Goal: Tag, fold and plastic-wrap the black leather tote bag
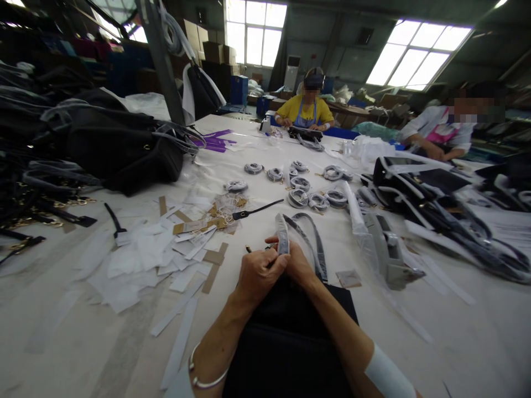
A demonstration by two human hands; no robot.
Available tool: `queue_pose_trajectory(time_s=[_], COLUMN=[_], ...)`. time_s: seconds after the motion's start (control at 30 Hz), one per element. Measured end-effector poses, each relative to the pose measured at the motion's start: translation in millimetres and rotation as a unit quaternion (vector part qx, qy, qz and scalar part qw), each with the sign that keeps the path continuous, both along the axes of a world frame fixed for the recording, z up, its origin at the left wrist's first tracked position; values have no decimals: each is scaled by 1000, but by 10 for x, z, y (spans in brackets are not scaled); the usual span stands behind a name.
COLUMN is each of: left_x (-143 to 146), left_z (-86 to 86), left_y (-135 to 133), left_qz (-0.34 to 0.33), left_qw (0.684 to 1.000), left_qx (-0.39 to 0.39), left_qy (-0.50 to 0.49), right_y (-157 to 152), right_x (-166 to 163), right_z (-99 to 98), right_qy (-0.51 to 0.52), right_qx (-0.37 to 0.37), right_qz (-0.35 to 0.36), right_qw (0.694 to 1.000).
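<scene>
A black bag lies on the table in front of me, under my forearms. One of its handles, wrapped in clear film, rises between my two hands. My left hand is closed with the thumb pressed on this handle. From the other side my right hand grips the same handle, its fingers partly hidden behind it. Another wrapped strap arches up just beyond my right hand. Past the hands lies a loose black buckle strap.
White paper pieces and brown strips are spread at the left. Coiled wrapped straps lie ahead, and a tape dispenser stands at the right. Black bags are piled at the left. Two people work across the table.
</scene>
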State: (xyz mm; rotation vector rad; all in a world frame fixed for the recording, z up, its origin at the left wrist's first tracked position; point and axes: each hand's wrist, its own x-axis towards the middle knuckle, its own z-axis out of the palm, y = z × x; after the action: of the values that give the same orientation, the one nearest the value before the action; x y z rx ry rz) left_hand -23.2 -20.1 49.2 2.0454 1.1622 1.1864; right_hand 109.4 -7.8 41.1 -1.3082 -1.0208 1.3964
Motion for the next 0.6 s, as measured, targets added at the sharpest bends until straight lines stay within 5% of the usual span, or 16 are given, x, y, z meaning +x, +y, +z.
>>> queue_pose_trajectory(time_s=[0.1,0.33,0.6], left_x=[-3,7,6], left_z=[8,-30,10], left_y=[-6,-13,52], left_qz=[9,4,94], left_qw=[1000,995,980], left_qx=[-20,87,-70], left_qy=[3,42,159], right_y=[29,52,42], right_x=[-1,-29,107], right_z=[-25,-41,17], right_qy=[-59,-121,-283], right_qx=[32,49,66], right_qz=[11,63,245], right_qw=[998,989,925])
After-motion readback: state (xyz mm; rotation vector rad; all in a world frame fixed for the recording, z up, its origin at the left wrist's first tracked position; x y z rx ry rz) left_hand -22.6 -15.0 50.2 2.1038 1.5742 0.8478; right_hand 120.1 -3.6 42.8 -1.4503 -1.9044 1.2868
